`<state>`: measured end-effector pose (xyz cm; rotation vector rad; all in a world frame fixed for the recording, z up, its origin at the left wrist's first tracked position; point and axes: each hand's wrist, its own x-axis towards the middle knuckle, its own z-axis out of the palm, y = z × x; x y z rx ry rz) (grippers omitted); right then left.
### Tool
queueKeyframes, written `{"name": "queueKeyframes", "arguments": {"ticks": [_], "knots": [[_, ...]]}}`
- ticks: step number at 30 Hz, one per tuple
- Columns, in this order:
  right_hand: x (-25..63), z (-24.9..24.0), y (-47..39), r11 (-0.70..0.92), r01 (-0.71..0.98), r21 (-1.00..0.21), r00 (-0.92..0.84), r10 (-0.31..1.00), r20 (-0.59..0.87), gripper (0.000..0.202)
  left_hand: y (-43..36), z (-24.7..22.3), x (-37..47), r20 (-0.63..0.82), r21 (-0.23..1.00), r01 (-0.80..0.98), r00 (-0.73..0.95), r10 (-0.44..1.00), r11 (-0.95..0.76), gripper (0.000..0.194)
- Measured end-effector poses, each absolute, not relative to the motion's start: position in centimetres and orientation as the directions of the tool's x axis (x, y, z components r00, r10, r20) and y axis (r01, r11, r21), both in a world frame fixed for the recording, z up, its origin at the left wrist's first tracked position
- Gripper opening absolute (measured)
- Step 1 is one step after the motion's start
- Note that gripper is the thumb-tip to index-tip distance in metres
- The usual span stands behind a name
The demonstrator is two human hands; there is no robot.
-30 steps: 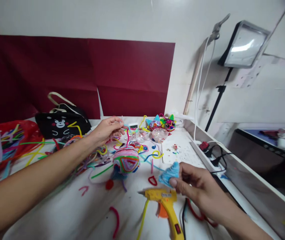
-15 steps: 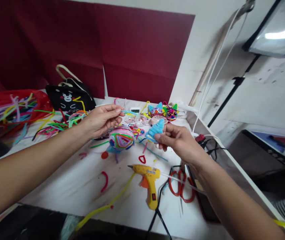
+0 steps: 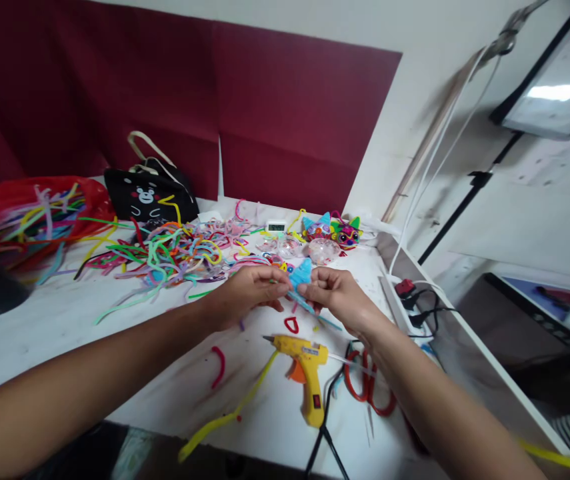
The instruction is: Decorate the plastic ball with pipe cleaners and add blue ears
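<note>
My right hand (image 3: 337, 298) is closed in a pinch on a light-blue fuzzy triangle (image 3: 303, 272) that looks made of pipe cleaner. My left hand (image 3: 259, 293) meets it from the other side, its fingertips pinched at the triangle's left edge; the exact spot is partly hidden. Below both hands lies a yellow glue gun (image 3: 299, 350), nozzle pointing left. A small red pipe-cleaner loop (image 3: 291, 325) rests just above it. The striped pipe-cleaner ball is mostly hidden behind my left hand.
Tangled pipe cleaners (image 3: 165, 250) and a red bag (image 3: 89, 200) of more lie left. Behind are a black bag (image 3: 149, 193), clear plastic pieces (image 3: 323, 251) and two finished colourful faces (image 3: 347, 233). Orange-handled scissors (image 3: 359, 387) and a power strip (image 3: 405, 307) lie right.
My left hand has come right and down to meet the blue triangle. My right hand has shifted slightly lower. The striped ball is now mostly covered. The view has tilted a little.
</note>
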<state>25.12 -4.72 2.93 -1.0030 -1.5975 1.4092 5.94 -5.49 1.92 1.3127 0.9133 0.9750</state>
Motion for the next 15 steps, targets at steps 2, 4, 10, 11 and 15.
{"name": "queueKeyframes", "arguments": {"ticks": [2, 4, 10, 11, 15], "knots": [[24.7, 2.7, -5.1, 0.082, 0.077, -0.994, -0.382, 0.923, 0.047, 0.043, -5.5, 1.9, 5.5, 0.037, 0.999, 0.000, 0.328, 0.944, -0.039, 0.023], [24.3, 2.6, -5.5, 0.078, 0.094, -0.993, -0.369, 0.929, 0.038, 0.043, -5.3, 1.5, 5.0, 0.076, 0.996, 0.021, 0.309, 0.948, -0.087, 0.022], [23.6, 2.0, -7.2, 0.154, 0.188, -0.970, -0.260, 0.960, 0.102, 0.041, -5.2, -0.1, 4.0, 0.102, 0.995, -0.019, 0.220, 0.970, -0.100, 0.023], [23.5, 1.8, -7.4, 0.175, 0.195, -0.965, -0.252, 0.960, 0.123, 0.039, -5.2, -0.3, 4.1, 0.099, 0.995, -0.037, 0.207, 0.973, -0.093, 0.023], [23.1, 0.8, -8.0, 0.241, 0.200, -0.950, -0.212, 0.957, 0.199, 0.028, -5.4, -1.0, 4.2, 0.100, 0.992, -0.102, 0.214, 0.972, -0.080, 0.023]]}}
